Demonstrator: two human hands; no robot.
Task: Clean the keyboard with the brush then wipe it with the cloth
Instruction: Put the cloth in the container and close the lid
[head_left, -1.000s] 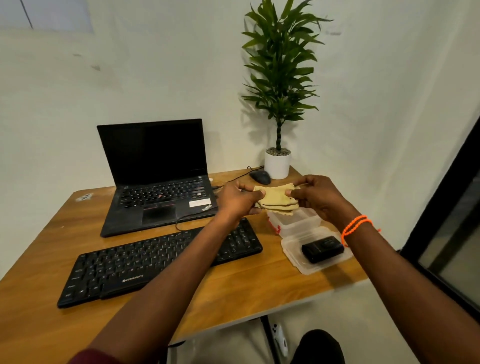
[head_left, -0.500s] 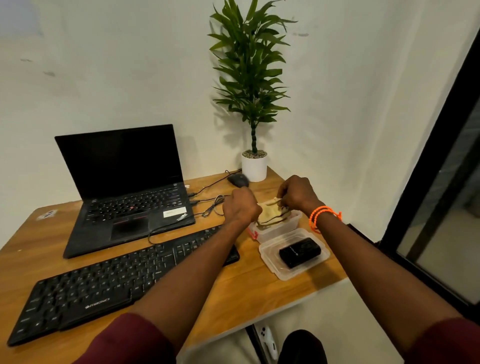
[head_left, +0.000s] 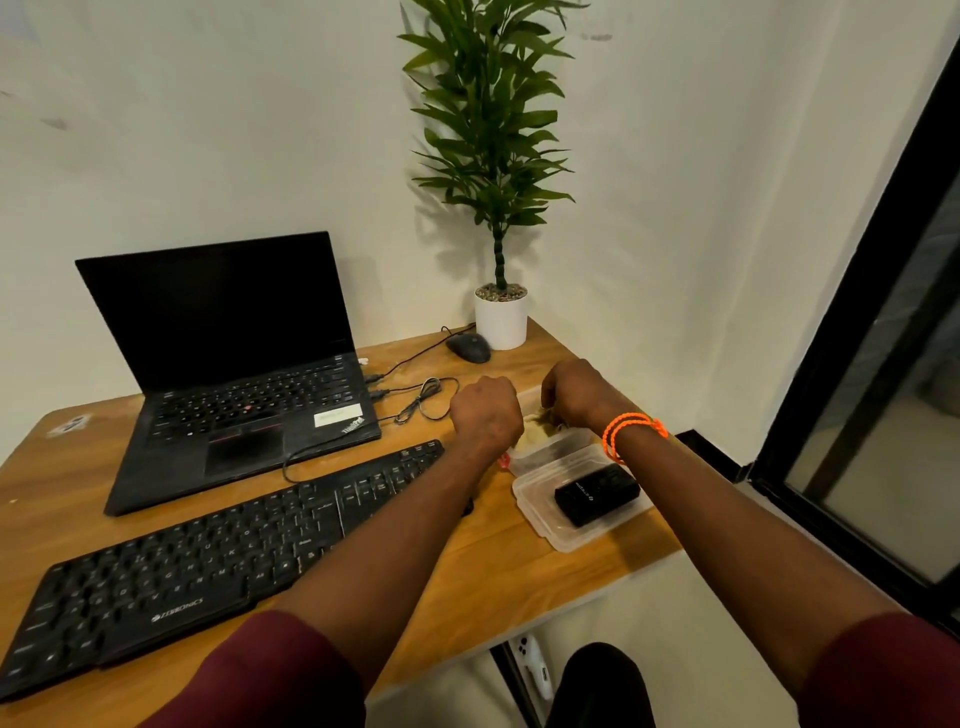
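Note:
A black keyboard lies across the front left of the wooden desk. A folded tan cloth sits down inside a clear plastic box at the right. My left hand and my right hand are both over the box, fingers curled down onto the cloth, one at each side. The fingertips are hidden behind the knuckles. No brush is in sight.
The box's clear lid lies beside it with a black block on it. Behind the keyboard stands an open laptop. A mouse, a loose cable and a potted plant are at the back.
Both hands have lowered the cloth from above the desk down into the plastic box. The camera has swung to the right.

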